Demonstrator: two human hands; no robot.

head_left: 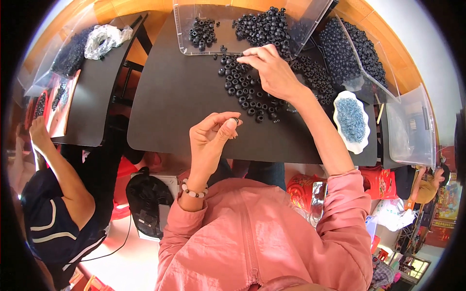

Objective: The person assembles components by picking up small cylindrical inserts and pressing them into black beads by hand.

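Note:
My left hand (212,136) is raised over the near edge of the dark table, thumb and forefinger pinching a small round black piece with a hole (236,120). My right hand (276,75) reaches over the pile of hollow black plastic pieces (242,89), its fingers stretched toward the front rim of a clear plastic bin (208,54). I see nothing between those fingers. Inside the bin lie a large heap of black pieces (267,26) and a smaller one at left. A few tiny silvery coils, like springs (276,121), lie beside the loose pile.
At right, a white scalloped dish (364,140) holds many tiny blue-grey pieces. Behind it, another clear bin (359,48) is full of black pieces. An empty-looking clear tub (412,126) stands far right. At left, a co-worker's arm (68,174) reaches to a second table (90,111).

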